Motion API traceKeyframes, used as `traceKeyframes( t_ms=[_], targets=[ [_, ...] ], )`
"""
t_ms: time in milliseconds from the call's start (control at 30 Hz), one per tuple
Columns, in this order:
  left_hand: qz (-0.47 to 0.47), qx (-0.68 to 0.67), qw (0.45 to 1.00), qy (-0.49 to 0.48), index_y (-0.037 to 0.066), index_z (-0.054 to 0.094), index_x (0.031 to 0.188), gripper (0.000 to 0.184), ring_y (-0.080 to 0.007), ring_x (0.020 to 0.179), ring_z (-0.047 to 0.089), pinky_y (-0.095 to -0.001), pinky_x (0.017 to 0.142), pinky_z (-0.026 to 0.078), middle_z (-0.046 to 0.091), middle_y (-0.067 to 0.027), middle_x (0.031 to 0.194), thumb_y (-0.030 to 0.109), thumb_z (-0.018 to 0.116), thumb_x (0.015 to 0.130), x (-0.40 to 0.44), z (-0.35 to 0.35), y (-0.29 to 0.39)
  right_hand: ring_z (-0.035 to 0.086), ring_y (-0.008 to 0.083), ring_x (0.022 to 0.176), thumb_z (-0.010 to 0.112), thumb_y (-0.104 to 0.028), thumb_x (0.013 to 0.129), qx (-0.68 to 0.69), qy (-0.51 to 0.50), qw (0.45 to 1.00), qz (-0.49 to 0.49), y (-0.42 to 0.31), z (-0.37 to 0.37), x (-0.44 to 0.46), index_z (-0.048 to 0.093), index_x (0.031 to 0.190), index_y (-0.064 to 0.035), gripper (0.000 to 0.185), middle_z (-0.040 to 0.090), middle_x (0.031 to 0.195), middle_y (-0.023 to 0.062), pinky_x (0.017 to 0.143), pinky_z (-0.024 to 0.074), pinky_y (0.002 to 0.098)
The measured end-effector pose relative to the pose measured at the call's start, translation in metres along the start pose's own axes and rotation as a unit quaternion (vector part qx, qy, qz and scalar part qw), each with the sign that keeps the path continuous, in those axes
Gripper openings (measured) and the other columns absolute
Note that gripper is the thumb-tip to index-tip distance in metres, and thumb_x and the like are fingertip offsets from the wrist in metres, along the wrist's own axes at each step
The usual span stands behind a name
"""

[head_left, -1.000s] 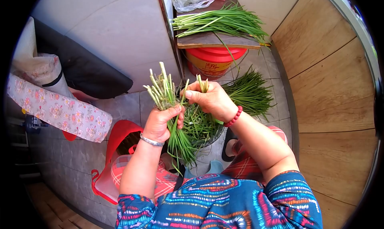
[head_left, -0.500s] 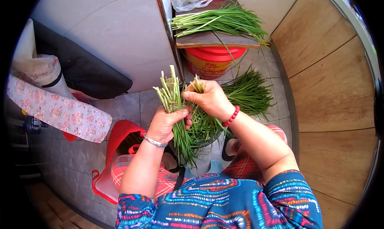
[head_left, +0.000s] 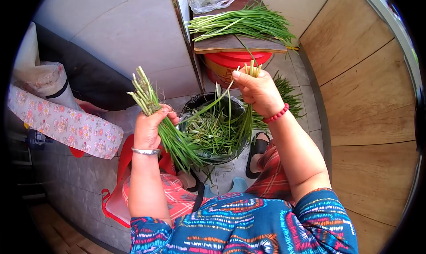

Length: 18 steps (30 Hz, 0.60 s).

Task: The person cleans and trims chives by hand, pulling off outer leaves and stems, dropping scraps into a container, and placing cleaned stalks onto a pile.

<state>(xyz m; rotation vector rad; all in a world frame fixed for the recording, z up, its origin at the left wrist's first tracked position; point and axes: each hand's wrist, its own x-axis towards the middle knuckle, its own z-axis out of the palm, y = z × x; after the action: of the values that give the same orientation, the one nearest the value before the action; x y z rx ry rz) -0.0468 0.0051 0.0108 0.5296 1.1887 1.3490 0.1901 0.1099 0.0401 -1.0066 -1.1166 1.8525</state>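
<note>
My left hand [head_left: 150, 126] is closed around a bundle of green stalks [head_left: 177, 143], with pale cut ends pointing up and long leaves hanging down to the right. My right hand [head_left: 261, 92] pinches a smaller bunch of stalks [head_left: 252, 70], their pale ends above the fingers and leaves hanging below. One long stalk from my right fingertips slants down toward the left bundle. Between and below my hands stands a bin with a black liner [head_left: 193, 102], holding loose leaves and trimmings [head_left: 213, 132].
A pile of green stalks [head_left: 244, 22] lies on a wooden board [head_left: 239, 43] over a red bucket [head_left: 217, 68]. More greens [head_left: 288, 101] lie on the floor at right. A plastic bag [head_left: 211, 0] is at the top; a red bag [head_left: 116, 196] sits at lower left.
My hands have moved apart, the left one leftward with its bundle, the right one up and rightward with its bunch. The bin between them shows more fully.
</note>
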Motion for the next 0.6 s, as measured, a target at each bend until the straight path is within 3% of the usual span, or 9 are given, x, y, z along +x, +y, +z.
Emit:
traceKeyframes(
  t_ms=[133,267,333,467,600],
  targets=[
    [0.08,0.106,0.988,0.079,-0.001,0.055,0.08,0.01,-0.0178,0.056,0.057,-0.0288,0.055,0.05,0.057,-0.0082,0.066,0.008,0.057,0.075,0.0,-0.012,0.01,0.025,0.0,0.04,0.059,-0.016,0.077,0.047,-0.001,0.999,-0.012,-0.005,-0.009,0.001,0.051,0.071,-0.0102,0.012,0.038,0.054,-0.0069,0.035,0.0173,0.0151],
    [0.119,0.199,0.961,0.152,-0.002,0.056,0.078,0.008,-0.0129,0.052,0.054,-0.0238,0.049,0.047,0.056,-0.0065,0.065,0.006,0.057,0.075,-0.004,-0.018,0.022,0.027,0.0002,0.041,0.06,-0.017,0.076,-0.019,0.035,0.998,-0.057,-0.008,-0.012,0.0,0.054,0.076,-0.0091,0.01,0.041,0.056,-0.0063,0.035,0.0185,0.0148],
    [0.105,0.142,0.978,0.113,-0.001,0.056,0.078,0.009,-0.0112,0.049,0.051,-0.0227,0.047,0.046,0.055,-0.0048,0.062,0.006,0.06,0.073,-0.007,-0.012,0.022,0.028,0.0003,0.041,0.061,-0.017,0.076,-0.032,0.021,0.999,-0.037,-0.006,-0.007,-0.002,0.054,0.075,-0.0095,0.011,0.041,0.056,-0.0069,0.036,0.0192,0.0152],
    [0.009,0.021,0.997,-0.077,0.002,0.054,0.081,0.017,-0.0126,0.049,0.05,-0.0276,0.048,0.044,0.054,-0.0077,0.067,0.008,0.064,0.068,-0.006,0.01,0.001,0.028,0.0008,0.042,0.06,-0.02,0.077,-0.022,-0.025,0.999,-0.021,0.005,0.01,-0.004,0.054,0.076,-0.0088,0.012,0.04,0.056,-0.0081,0.036,0.0179,0.0162],
    [-0.052,-0.031,0.988,-0.141,0.002,0.052,0.087,0.027,-0.0124,0.05,0.048,-0.0273,0.05,0.043,0.057,-0.0131,0.079,0.01,0.066,0.066,-0.009,0.033,-0.018,0.029,0.0009,0.041,0.061,-0.021,0.076,-0.024,-0.03,0.999,-0.019,0.014,0.026,-0.007,0.054,0.073,-0.0093,0.014,0.044,0.057,-0.0061,0.036,0.0193,0.0165]
  ],
)
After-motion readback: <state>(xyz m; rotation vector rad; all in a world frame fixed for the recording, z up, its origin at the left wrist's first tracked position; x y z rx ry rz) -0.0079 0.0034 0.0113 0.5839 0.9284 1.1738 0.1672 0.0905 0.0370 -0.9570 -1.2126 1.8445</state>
